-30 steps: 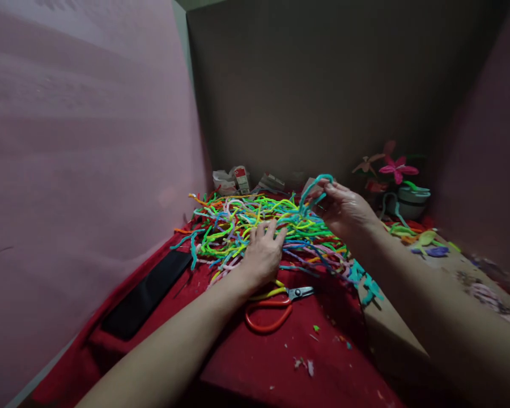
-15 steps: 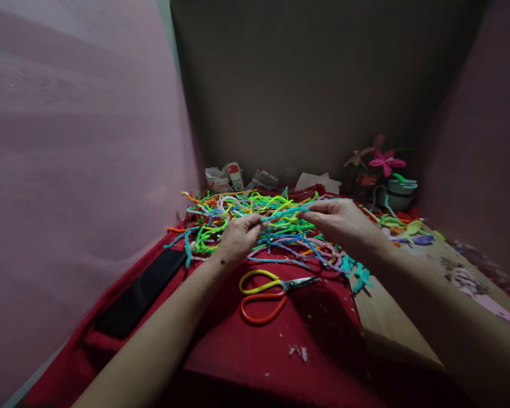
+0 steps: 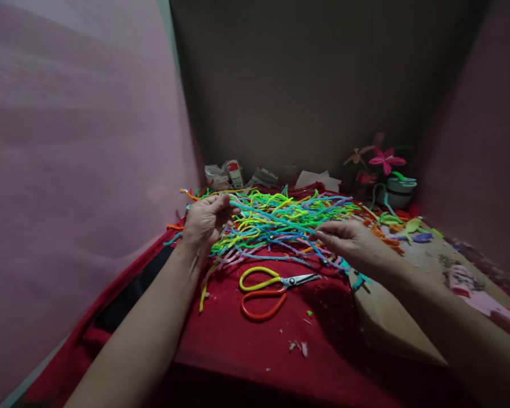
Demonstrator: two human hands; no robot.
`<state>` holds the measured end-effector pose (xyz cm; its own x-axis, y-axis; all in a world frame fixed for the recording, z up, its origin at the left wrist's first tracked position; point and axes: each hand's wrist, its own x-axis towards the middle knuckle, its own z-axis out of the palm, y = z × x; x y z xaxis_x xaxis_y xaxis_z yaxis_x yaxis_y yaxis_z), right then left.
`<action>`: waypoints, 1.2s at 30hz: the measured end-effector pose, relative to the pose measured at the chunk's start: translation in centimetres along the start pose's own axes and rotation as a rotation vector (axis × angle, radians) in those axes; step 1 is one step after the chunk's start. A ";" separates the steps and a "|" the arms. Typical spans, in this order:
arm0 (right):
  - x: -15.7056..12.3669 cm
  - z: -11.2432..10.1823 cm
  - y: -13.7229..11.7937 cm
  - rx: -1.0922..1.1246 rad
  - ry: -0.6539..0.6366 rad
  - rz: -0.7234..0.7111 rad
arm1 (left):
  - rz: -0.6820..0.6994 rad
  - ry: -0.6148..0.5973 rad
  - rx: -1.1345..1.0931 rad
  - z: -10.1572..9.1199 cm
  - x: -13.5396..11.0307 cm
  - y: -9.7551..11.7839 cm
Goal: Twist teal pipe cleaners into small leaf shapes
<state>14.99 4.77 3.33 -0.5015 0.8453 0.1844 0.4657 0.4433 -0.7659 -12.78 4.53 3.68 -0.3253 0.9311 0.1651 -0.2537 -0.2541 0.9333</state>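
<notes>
A turquoise pipe cleaner [image 3: 274,217] stretches between my two hands, slanting down to the right. Its left end is pinched in my left hand [image 3: 208,218], its right end in the fingertips of my right hand [image 3: 342,237]. Below and behind it lies a tangled heap of pipe cleaners [image 3: 259,231] in green, yellow, blue, pink and orange. Nearer to me, scissors [image 3: 276,289] with one yellow and one red handle loop lie on the red cloth [image 3: 238,345], blades pointing right and nearly closed.
A dark phone [image 3: 123,294] lies left, partly behind my left forearm. On the right are a wooden board [image 3: 395,323], petal-like pieces [image 3: 414,229] and a pot [image 3: 399,192] by a pink flower [image 3: 386,161]. Packets [image 3: 233,174] stand along the back wall.
My left hand has moved left and up, my right hand slightly down and right. The span of turquoise pipe cleaner between them has lengthened. The scissors have stayed in place.
</notes>
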 end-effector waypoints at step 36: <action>-2.7 5.6 1.6 1.110 -0.167 0.283 | -0.294 -0.041 -0.549 4.5 -2.8 -1.5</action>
<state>13.03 1.48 -1.81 -0.6103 0.7858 -0.1005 -0.2787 -0.3316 -0.9013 -7.41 3.43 3.26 -0.1384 0.9891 -0.0512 -0.7620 -0.0733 0.6434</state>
